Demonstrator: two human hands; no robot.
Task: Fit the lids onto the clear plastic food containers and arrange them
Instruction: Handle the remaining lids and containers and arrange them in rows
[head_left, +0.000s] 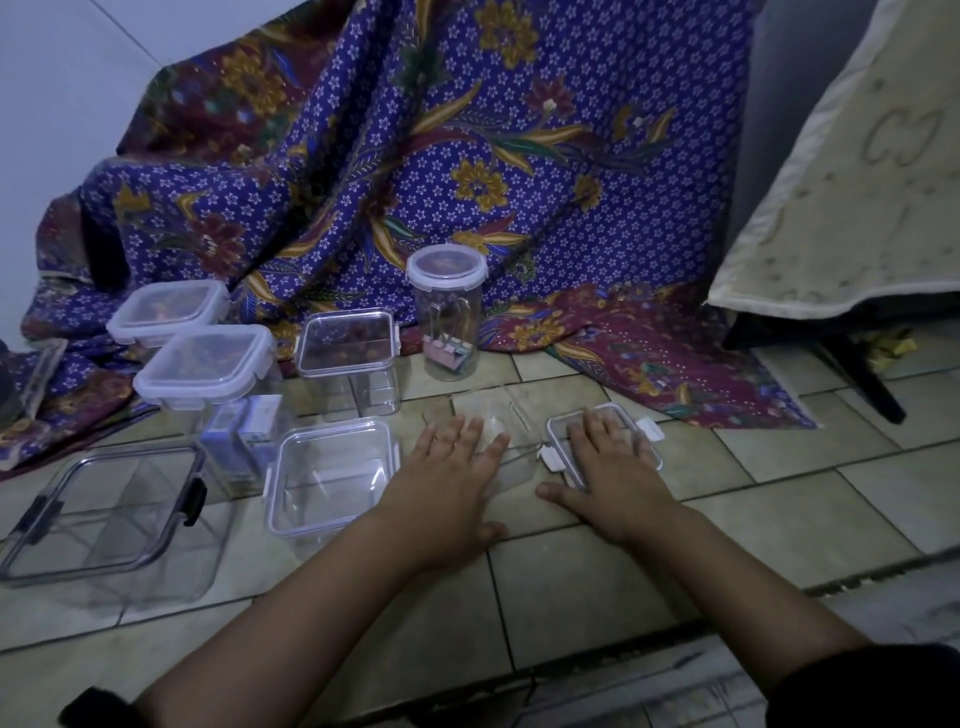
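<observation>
Item 1. Open container (488, 431), clear, lying on the tiled floor (779, 499) near centre, hard to make out against the tiles. Our left hand (447, 467) rests on its near-left side, fingers (475, 434) spread apart and flat, not closed round anything.

Item 2. Loose lid (605, 441), white-clipped, flat on the floor just right of the container. Our right hand (605, 457) lies palm-down on it, fingers apart; no grip yet.

Item 3. Lidded stock, left and far: two square white-lidded boxes (205, 364), a tall square box (347, 343), a near square box (330, 473), a round jar (448, 312) holding small coloured pieces, and a large dark-clipped box (104, 514) at near left.

Item 4. Patterned cloth (467, 156) draped behind.

Risks, as we judge them. The light is dim and the container nearly invisible, so we could set the lid askew and snap one clip while the opposite edge rides up. The clips stand splayed; one may fold under the rim. Pressing on a container that lies tilted could send it skidding across the smooth tiles toward the jar.
</observation>
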